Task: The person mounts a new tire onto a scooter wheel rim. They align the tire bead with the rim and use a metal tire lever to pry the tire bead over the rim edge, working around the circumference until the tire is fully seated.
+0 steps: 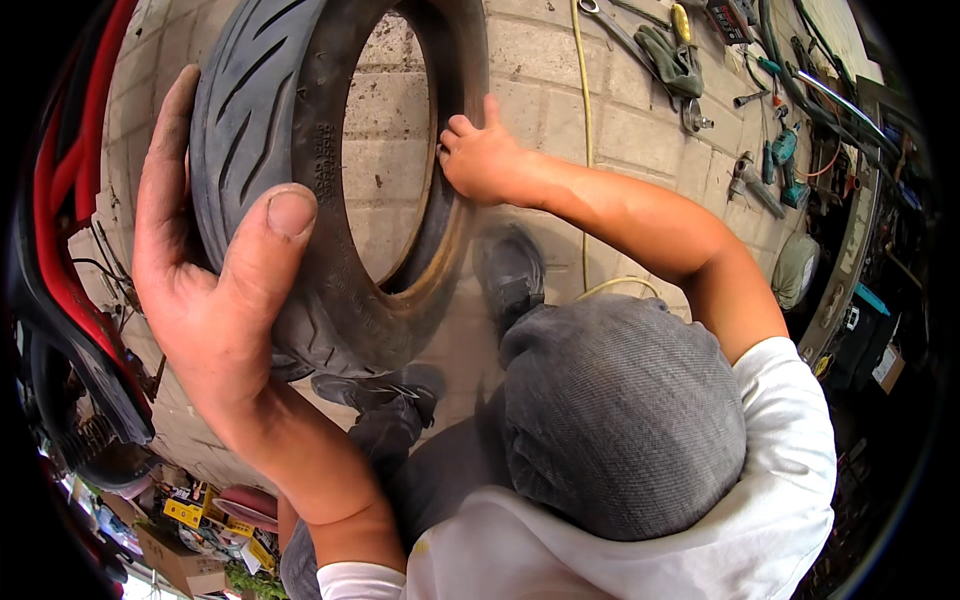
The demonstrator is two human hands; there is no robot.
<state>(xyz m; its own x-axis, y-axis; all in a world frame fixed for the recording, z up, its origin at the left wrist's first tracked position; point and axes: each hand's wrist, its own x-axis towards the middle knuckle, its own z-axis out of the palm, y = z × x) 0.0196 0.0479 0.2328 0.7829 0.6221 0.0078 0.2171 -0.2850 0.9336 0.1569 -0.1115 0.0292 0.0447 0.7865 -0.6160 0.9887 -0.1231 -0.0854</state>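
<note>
A black motorcycle tire (247,110) stands in the upper middle, grooved tread toward the left and open centre showing pavers behind. My left hand (220,280) is large in the near left, holding the tread side, long finger up along its outer edge and thumb bent over the tread. My right hand (478,160) grips the right side of the tire at its inner rim, index finger raised and the others curled on the bead. My bent knee in grey cloth (620,410) sits below, with my dark shoes (508,265) on the paving beneath and beside the tire.
Red and black bodywork (70,170) lines the left. Wrenches (625,40), gloves (670,60), teal power tools (790,160) and a yellow hose (583,110) lie on the pavers (530,90) at the right. Boxes (180,560) and assorted items crowd the lower left.
</note>
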